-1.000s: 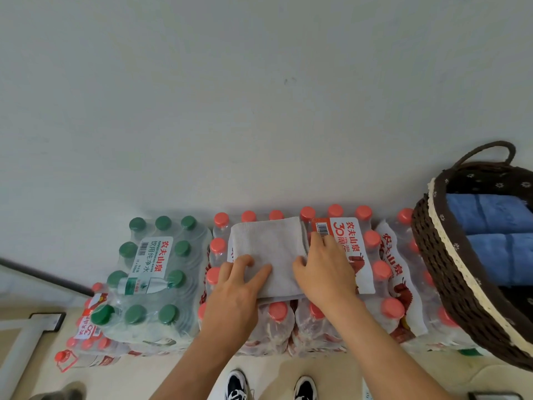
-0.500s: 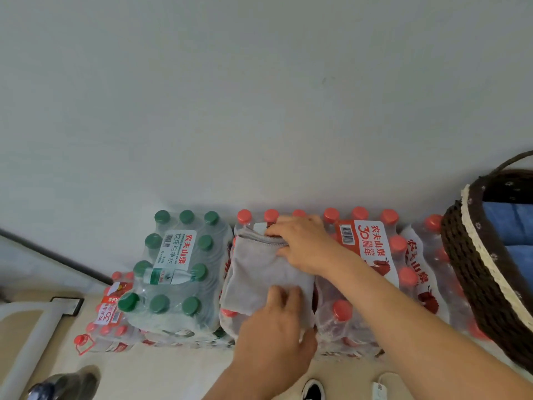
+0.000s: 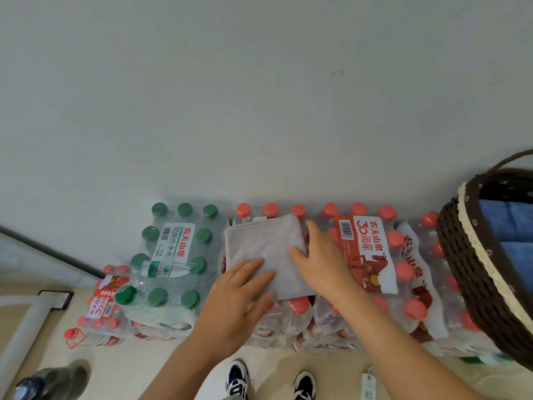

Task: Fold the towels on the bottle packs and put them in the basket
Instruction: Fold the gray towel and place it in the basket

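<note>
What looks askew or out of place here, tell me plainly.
The shrink-wrapped pack of green-capped clear bottles sits tilted, perched unevenly on the lower red-capped bottle pack at the left. The dark brown wicker basket at the right also seems to lean. The grey folded towel lies tidy.

The folded towel (image 3: 261, 243) lies on the bottle packs (image 3: 363, 249) along the wall (image 3: 259, 96), a stacked pack (image 3: 173, 255) left of it, the basket (image 3: 473, 269) holding rolled towels (image 3: 510, 223) at right.
</note>
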Action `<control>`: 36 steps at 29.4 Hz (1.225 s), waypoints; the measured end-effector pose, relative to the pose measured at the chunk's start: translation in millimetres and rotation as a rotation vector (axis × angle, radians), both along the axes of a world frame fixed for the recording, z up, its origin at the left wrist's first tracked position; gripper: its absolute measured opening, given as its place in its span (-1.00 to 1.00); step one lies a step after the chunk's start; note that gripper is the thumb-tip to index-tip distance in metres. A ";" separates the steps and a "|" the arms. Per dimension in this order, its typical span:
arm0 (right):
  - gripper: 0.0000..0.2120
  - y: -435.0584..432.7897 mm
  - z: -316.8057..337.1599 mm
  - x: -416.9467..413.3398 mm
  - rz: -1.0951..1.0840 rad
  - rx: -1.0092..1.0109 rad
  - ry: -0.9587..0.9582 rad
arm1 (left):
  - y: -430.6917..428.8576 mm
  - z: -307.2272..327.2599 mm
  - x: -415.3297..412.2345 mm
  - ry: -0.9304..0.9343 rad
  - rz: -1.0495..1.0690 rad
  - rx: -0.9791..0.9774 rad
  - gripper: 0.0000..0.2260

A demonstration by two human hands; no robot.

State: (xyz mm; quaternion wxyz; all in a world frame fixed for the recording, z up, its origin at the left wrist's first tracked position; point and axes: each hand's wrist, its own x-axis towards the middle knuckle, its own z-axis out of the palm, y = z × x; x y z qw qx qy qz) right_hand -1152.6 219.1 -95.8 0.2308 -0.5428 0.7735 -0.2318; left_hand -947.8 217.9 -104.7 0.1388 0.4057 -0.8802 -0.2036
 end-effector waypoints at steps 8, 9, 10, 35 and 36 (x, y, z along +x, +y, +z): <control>-0.53 13.9 -0.5 8.6 0.034 -0.002 0.107 | -26.6 -1.8 -7.9 -0.067 0.159 -0.120 -0.65; -0.49 14.8 -0.5 9.7 0.027 -0.025 0.113 | -26.9 -3.3 -8.3 -0.043 0.168 -0.116 -0.67; -0.48 15.4 0.0 10.6 0.016 -0.047 0.123 | -27.2 -4.2 -9.0 -0.013 0.200 -0.101 -0.68; -0.92 45.8 6.9 20.8 0.589 -0.301 0.621 | 1.8 18.7 -5.7 -0.159 0.005 -0.146 -0.79; -0.92 49.2 7.7 18.5 0.642 -0.312 0.589 | 6.6 21.8 -2.4 -0.136 -0.034 -0.136 -0.79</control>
